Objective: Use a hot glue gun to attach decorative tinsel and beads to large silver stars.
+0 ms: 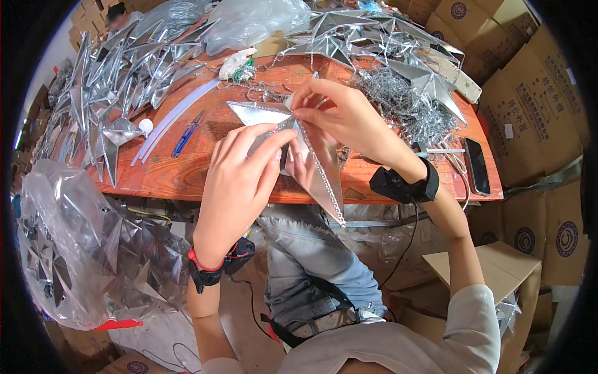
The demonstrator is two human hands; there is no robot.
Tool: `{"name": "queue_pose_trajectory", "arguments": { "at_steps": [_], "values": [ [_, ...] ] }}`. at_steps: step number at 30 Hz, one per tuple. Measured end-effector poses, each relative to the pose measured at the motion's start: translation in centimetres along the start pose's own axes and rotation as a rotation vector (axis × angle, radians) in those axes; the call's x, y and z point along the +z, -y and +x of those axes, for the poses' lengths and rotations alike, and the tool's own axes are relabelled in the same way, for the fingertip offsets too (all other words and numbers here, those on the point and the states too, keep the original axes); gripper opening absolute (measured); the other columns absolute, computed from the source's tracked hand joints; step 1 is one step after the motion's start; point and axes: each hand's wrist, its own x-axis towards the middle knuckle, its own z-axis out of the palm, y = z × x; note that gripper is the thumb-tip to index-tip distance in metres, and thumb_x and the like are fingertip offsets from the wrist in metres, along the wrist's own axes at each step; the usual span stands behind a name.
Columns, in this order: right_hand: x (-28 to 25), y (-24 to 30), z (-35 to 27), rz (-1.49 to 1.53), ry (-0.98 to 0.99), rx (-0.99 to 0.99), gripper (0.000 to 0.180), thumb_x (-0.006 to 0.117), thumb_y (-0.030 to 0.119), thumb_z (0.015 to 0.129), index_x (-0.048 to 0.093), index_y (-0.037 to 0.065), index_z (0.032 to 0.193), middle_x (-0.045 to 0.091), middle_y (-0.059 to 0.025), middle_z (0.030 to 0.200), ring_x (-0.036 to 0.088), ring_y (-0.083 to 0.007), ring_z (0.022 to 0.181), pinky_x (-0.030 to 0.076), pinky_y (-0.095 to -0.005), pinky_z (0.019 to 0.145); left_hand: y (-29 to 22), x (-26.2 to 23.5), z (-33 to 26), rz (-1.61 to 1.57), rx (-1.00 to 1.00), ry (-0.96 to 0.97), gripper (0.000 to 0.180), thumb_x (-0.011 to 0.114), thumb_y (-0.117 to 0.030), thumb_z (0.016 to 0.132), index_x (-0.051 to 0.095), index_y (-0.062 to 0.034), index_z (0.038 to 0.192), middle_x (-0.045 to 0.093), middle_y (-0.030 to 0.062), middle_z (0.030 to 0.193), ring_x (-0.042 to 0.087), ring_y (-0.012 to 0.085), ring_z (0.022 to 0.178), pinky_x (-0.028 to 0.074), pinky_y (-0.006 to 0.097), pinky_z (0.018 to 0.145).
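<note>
Both my hands are on a shiny silver star ornament (317,168) at the table's near edge, one long point of it sticking out over my lap. A thin sparkling silver trim (321,167) runs down the ridge of that point, and more trim edges the point at the upper left. My left hand (240,165) grips the star from the left, fingertips close to its middle. My right hand (339,115) is closed in a pinch at the trim near the star's centre; its fingers partly hide what they hold.
Silver stars (103,93) are heaped at left, with more stars (336,37) behind. A tangle of silver trim (405,103) lies right, near a phone (477,166). A blue-handled cutter (187,134) and white strips (177,118) lie left. Cardboard boxes (529,112) stand right; bagged stars (93,249) lower left.
</note>
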Motion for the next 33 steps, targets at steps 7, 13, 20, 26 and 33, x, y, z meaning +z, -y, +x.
{"name": "queue_pose_trajectory", "arguments": {
  "at_steps": [7, 13, 20, 26, 33],
  "values": [
    [0.2, -0.6, -0.1, -0.022, -0.014, -0.048, 0.011, 0.060, 0.005, 0.080, 0.057, -0.002, 0.088, 0.062, -0.0104, 0.081, 0.062, -0.0198, 0.074, 0.049, -0.0307, 0.068, 0.2, 0.2, 0.2, 0.015, 0.015, -0.004, 0.028, 0.054, -0.006, 0.081, 0.059, -0.0110, 0.108, 0.055, 0.0090, 0.103, 0.053, 0.0269, 0.094, 0.042, 0.039, 0.083],
    [0.3, -0.7, -0.1, -0.030, -0.020, -0.045, 0.010, 0.060, 0.004, 0.080, 0.057, -0.002, 0.088, 0.061, -0.0108, 0.081, 0.062, -0.0204, 0.074, 0.050, -0.0309, 0.067, 0.3, 0.3, 0.3, 0.016, 0.016, 0.003, 0.033, 0.054, -0.004, 0.079, 0.059, -0.0127, 0.111, 0.054, 0.0078, 0.102, 0.053, 0.0257, 0.092, 0.042, 0.038, 0.081],
    [0.4, -0.9, -0.1, -0.042, -0.016, -0.047, 0.010, 0.059, 0.003, 0.080, 0.056, -0.002, 0.088, 0.061, -0.0109, 0.081, 0.062, -0.0206, 0.075, 0.050, -0.0311, 0.067, 0.2, 0.3, 0.5, 0.048, 0.025, 0.020, 0.040, 0.054, -0.004, 0.077, 0.059, -0.0161, 0.115, 0.053, 0.0075, 0.102, 0.052, 0.0256, 0.091, 0.042, 0.039, 0.081],
    [0.3, -1.1, -0.1, -0.049, -0.020, -0.055, 0.011, 0.059, 0.005, 0.081, 0.056, -0.001, 0.089, 0.062, -0.0105, 0.081, 0.062, -0.0206, 0.074, 0.050, -0.0309, 0.067, 0.3, 0.4, 0.5, 0.064, 0.026, 0.012, 0.038, 0.054, -0.005, 0.078, 0.060, -0.0155, 0.114, 0.053, 0.0075, 0.102, 0.052, 0.0255, 0.090, 0.042, 0.038, 0.081],
    [-0.1, -0.4, -0.2, 0.000, -0.023, -0.010, 0.010, 0.056, 0.004, 0.083, 0.056, 0.000, 0.092, 0.062, -0.0112, 0.084, 0.062, -0.0224, 0.076, 0.050, -0.0317, 0.068, 0.3, 0.6, 0.5, 0.044, 0.021, -0.004, 0.034, 0.055, -0.006, 0.078, 0.060, -0.0134, 0.111, 0.053, 0.0066, 0.100, 0.052, 0.0249, 0.089, 0.042, 0.038, 0.080]
  ]
}}
